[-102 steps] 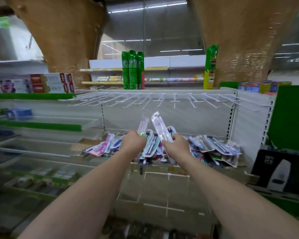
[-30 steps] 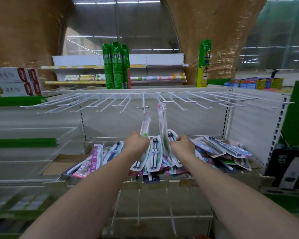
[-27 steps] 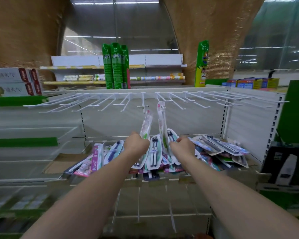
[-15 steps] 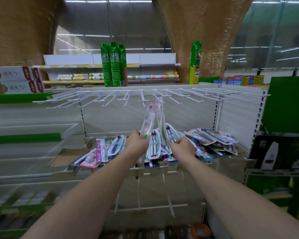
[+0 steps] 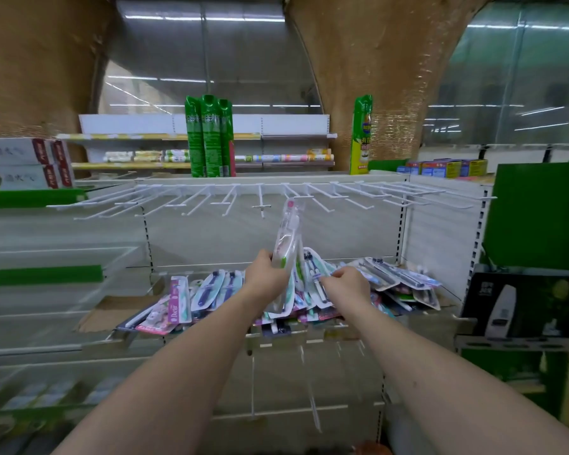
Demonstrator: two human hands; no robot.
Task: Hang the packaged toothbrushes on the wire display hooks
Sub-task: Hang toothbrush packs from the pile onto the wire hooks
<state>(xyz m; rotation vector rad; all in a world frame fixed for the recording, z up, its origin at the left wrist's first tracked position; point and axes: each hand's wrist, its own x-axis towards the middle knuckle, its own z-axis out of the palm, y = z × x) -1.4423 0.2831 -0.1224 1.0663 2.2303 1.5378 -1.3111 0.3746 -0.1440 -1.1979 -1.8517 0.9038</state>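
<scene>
A row of white wire hooks [image 5: 261,205] juts out from the back panel, all bare. My left hand [image 5: 266,279] is shut on toothbrush packs [image 5: 285,239] held upright; their pink top reaches just below the hooks, right of centre. My right hand [image 5: 346,284] is lower, beside the left, with its fingers pinched on the edge of a leaning pack with dark brushes [image 5: 312,269]. A pile of packaged toothbrushes [image 5: 207,290] lies across the shelf below and spreads to the right [image 5: 404,277].
Green bottles [image 5: 208,136] and a green-yellow spray can [image 5: 361,134] stand on top of the shelf unit. Boxes [image 5: 23,162] are stacked at the left. A black product box [image 5: 519,307] sits at the right. A flat cardboard piece [image 5: 112,310] lies under the pile's left end.
The upright pack left my right hand and now stands with the other in my left hand. My right hand dropped to the pile. Both packs rose toward the hooks.
</scene>
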